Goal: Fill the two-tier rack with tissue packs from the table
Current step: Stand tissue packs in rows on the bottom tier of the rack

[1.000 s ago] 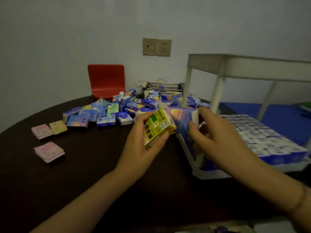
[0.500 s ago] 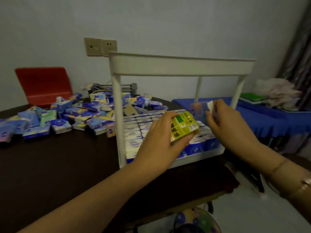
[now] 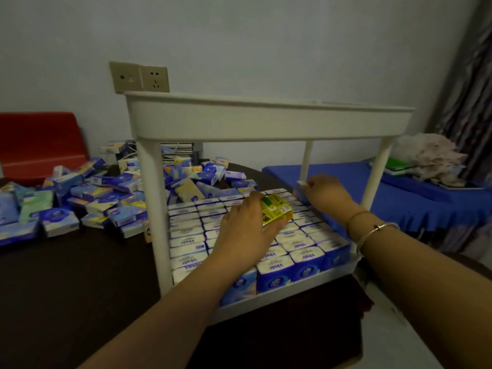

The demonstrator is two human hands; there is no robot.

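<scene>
Both arms reach into the lower tier of the white plastic 2-tier rack (image 3: 269,121), which stands on the dark round surface (image 3: 66,288). The left hand (image 3: 245,235) grips a yellow tissue pack (image 3: 275,209) above the rows of blue-and-white tissue packs (image 3: 306,258) filling that tier. The right hand (image 3: 326,193) pinches a blue tissue pack (image 3: 300,191) at the tier's far right side. Loose blue tissue packs (image 3: 106,198) lie heaped left of the rack.

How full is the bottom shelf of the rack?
Nearly full: upright tissue packs fill the bottom shelf in tight rows, edge to edge.
</scene>
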